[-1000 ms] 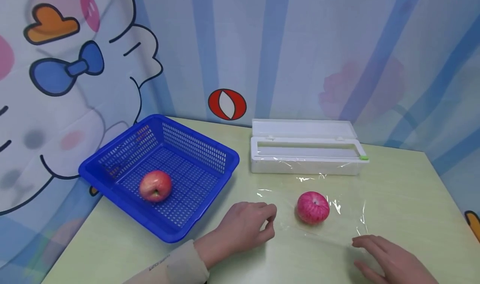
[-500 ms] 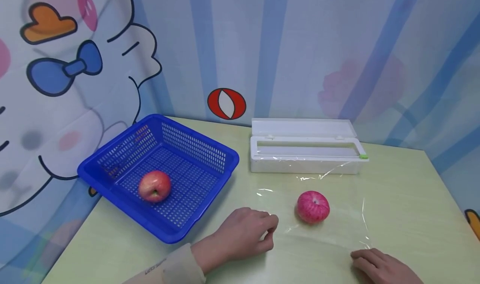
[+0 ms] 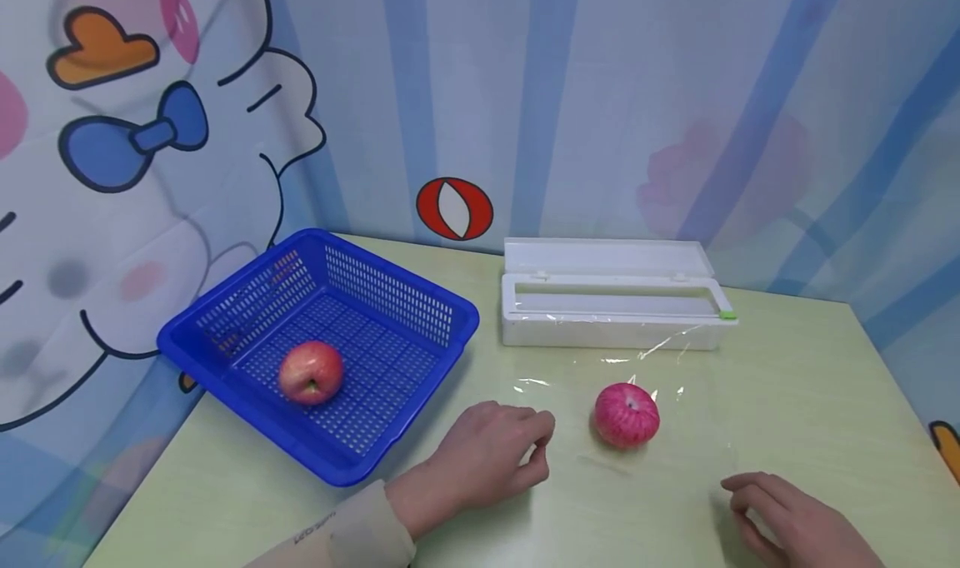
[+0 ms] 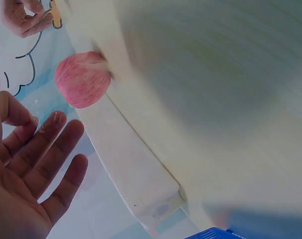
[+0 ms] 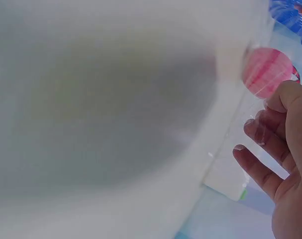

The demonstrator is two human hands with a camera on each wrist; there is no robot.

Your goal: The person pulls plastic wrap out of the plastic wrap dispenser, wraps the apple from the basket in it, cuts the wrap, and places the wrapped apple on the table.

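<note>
A clear sheet of cling film (image 3: pixel 534 382) runs from the white dispenser box (image 3: pixel 615 333) toward me, over a streaked pink apple (image 3: pixel 627 416) on the table. My left hand (image 3: pixel 491 455) pinches the film's near left corner between thumb and index finger, left of the apple. At the near right, my right hand (image 3: pixel 795 518) holds the other corner; the right wrist view shows its thumb and fingers (image 5: pixel 255 167) with film between them. In the left wrist view the left hand (image 4: pixel 31 164) has its other fingers spread loosely, and the apple (image 4: pixel 83 79) lies beyond.
Left of the left hand stands a blue mesh basket (image 3: pixel 442 364) with a red apple (image 3: pixel 311 372) inside. The dispenser's lid (image 3: pixel 603 257) is raised at the back, close to a printed curtain (image 3: pixel 480 93). The pale table (image 3: pixel 810 385) extends to the right.
My right hand dips toward me, then comes back up and slightly right. Glints on the film shift along its right side. The left hand barely moves; apple, dispenser and basket stay in place.
</note>
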